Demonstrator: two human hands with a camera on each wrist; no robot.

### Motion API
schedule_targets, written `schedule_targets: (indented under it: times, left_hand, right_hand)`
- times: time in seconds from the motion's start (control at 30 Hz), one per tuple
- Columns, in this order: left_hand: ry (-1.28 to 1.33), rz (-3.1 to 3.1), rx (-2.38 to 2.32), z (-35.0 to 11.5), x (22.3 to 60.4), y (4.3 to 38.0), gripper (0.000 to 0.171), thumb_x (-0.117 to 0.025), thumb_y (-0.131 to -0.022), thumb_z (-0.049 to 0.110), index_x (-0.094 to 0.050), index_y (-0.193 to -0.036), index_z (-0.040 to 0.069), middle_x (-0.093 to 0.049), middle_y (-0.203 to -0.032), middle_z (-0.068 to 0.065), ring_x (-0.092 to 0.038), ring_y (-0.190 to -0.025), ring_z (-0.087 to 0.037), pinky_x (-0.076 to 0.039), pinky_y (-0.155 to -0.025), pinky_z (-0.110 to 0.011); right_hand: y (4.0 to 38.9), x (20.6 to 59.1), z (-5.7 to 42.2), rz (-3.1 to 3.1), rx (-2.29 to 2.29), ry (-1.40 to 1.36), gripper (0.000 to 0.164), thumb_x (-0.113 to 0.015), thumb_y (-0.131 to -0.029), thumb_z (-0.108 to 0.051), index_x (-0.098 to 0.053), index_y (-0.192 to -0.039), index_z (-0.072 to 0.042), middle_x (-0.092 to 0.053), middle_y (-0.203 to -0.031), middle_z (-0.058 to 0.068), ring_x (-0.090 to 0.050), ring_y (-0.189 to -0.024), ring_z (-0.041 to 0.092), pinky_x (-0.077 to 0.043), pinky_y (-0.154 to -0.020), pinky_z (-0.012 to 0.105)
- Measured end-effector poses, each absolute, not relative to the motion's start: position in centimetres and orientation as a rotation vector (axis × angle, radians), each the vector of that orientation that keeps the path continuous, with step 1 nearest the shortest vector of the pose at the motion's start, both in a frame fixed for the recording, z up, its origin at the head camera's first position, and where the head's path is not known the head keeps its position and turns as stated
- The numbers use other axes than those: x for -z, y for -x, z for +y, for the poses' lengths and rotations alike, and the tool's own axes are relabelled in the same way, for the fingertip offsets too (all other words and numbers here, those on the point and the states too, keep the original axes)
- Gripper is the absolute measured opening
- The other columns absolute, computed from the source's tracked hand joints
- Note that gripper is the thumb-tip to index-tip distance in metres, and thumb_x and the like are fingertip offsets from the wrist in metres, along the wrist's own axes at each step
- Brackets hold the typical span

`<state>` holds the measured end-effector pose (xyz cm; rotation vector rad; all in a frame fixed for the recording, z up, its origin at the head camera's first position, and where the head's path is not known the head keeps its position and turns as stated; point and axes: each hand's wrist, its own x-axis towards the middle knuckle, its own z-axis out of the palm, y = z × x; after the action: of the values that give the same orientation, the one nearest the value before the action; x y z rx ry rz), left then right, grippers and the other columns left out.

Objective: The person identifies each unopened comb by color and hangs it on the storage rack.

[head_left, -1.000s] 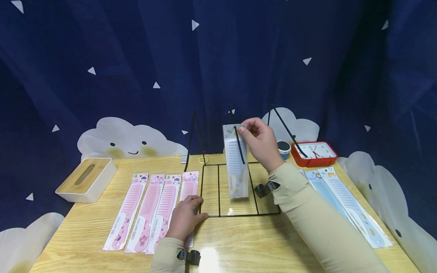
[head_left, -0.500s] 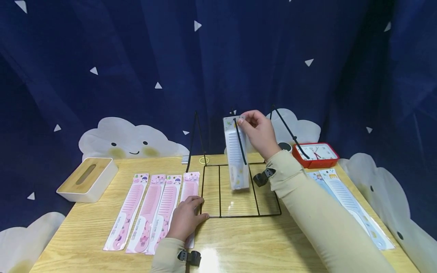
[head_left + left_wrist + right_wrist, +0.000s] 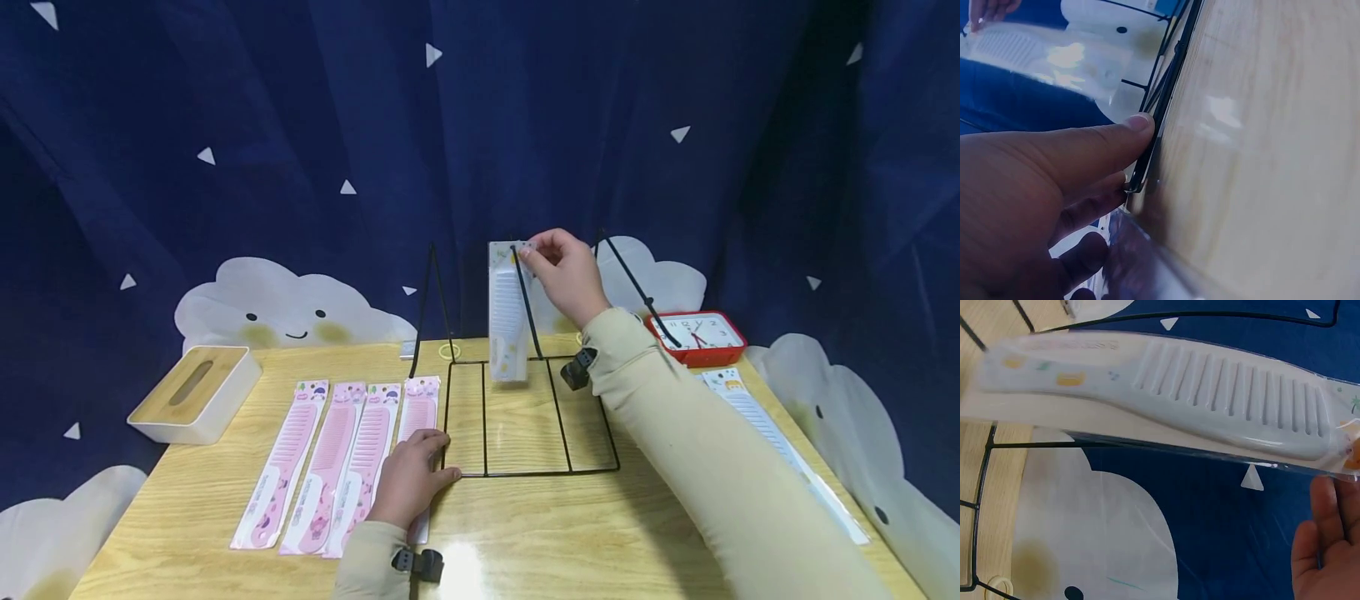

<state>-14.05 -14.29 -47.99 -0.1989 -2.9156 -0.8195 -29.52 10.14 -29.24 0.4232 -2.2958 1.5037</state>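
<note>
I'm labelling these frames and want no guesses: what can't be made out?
Head: middle of the rightmost pink comb pack, hidden by the left hand.
Head: left side of the blue comb pack, behind the right sleeve.
Right wrist: top of the held comb pack, cut off by the right edge.

1. Curtain (image 3: 480, 108), dark blue: is hanging across the rear.
2. Triangles (image 3: 681, 134), white: are dotting the curtain.
3. Table (image 3: 540, 533), wood-grain top: is standing before the curtain.
4. Cloud (image 3: 285, 292), white, smiling: is showing beyond the table.
5. Glare (image 3: 459, 571), white: is gleaming on the table.
</note>
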Motion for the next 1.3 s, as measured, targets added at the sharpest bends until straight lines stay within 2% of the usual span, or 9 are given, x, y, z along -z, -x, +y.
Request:
schedule_targets:
  times: [0.23, 0.43, 0.67, 0.87, 1.0, 1.17, 1.3]
  left_hand:
    - [0.170, -2.912, 0.830, -14.2, 48.1, 14.0, 0.051, -0.087, -0.076, 0.029, -0.072, -0.120, 0.008, -0.066, -0.124, -0.006, -0.062, -0.108, -0.032, -0.050, -0.094, -0.049]
    - [0.176, -2.914, 0.827, -14.3, 48.1, 14.1, 0.051, -0.087, -0.076, 0.030, -0.072, -0.120, 0.008, -0.066, -0.124, -0.006, -0.062, -0.109, -0.033, -0.050, -0.094, -0.049]
    - [0.194, -2.917, 0.825, -14.3, 48.0, 14.0, 0.050, -0.087, -0.077, 0.029, -0.072, -0.120, 0.007, -0.066, -0.125, -0.007, -0.062, -0.109, -0.033, -0.050, -0.094, -0.050]
    - [0.186, -2.913, 0.828, -14.2, 48.0, 14.0, 0.050, -0.087, -0.077, 0.029, -0.072, -0.120, 0.008, -0.066, -0.125, -0.006, -0.062, -0.109, -0.033, -0.050, -0.094, -0.049]
    - [0.184, -2.914, 0.827, -14.3, 47.9, 14.0, 0.050, -0.087, -0.077, 0.029, -0.072, -0.120, 0.008, -0.066, -0.125, -0.006, -0.062, -0.110, -0.033, -0.050, -0.094, -0.050]
    - [0.179, -2.923, 0.822, -14.3, 47.9, 14.0, 0.051, -0.087, -0.077, 0.029, -0.072, -0.121, 0.008, -0.066, -0.125, -0.006, -0.062, -0.111, -0.033, -0.050, -0.094, -0.050]
    - [0.192, -2.918, 0.821, -14.3, 48.0, 14.0, 0.051, -0.087, -0.077, 0.029, -0.071, -0.121, 0.008, -0.066, -0.125, -0.007, -0.062, -0.111, -0.033, -0.050, -0.094, -0.050]
  right_hand:
    - [29.6, 29.7, 10.5, -2.330, -1.475, -0.415, 0.023, -0.066, -0.099, -0.030, -0.067, -0.104, -0.008, -0.069, -0.096, 0.005, -0.062, -0.083, 0.016, -0.048, -0.068, 0.028]
    - [29.4, 30.3, 11.3, -2.322, -1.447, -0.417, 0.020, -0.068, -0.098, -0.027, -0.069, -0.105, -0.008, -0.070, -0.098, 0.006, -0.062, -0.087, 0.017, -0.049, -0.074, 0.028]
    - [28.8, 31.4, 13.0, -2.342, -1.438, -0.410, 0.026, -0.070, -0.096, -0.029, -0.070, -0.108, -0.006, -0.069, -0.102, 0.007, -0.061, -0.092, 0.017, -0.049, -0.079, 0.029]
    - [28.6, 33.2, 15.2, -2.374, -1.430, -0.414, 0.024, -0.072, -0.095, -0.025, -0.072, -0.110, -0.006, -0.071, -0.101, 0.007, -0.062, -0.090, 0.018, -0.049, -0.077, 0.028]
    - [28.4, 34.7, 17.2, -2.474, -1.411, -0.367, 0.029, -0.071, -0.095, -0.030, -0.071, -0.112, -0.007, -0.071, -0.105, 0.007, -0.060, -0.090, 0.019, -0.048, -0.076, 0.029]
    - [28.5, 37.1, 19.9, -2.552, -1.437, -0.386, 0.034, -0.065, -0.099, -0.029, -0.065, -0.117, 0.000, -0.067, -0.112, 0.016, -0.059, -0.093, 0.017, -0.048, -0.078, 0.025]
    - [28.3, 38.7, 22.2, -2.604, -1.383, -0.302, 0.038, -0.067, -0.098, -0.035, -0.067, -0.118, -0.003, -0.068, -0.112, 0.014, -0.059, -0.094, 0.014, -0.049, -0.078, 0.024]
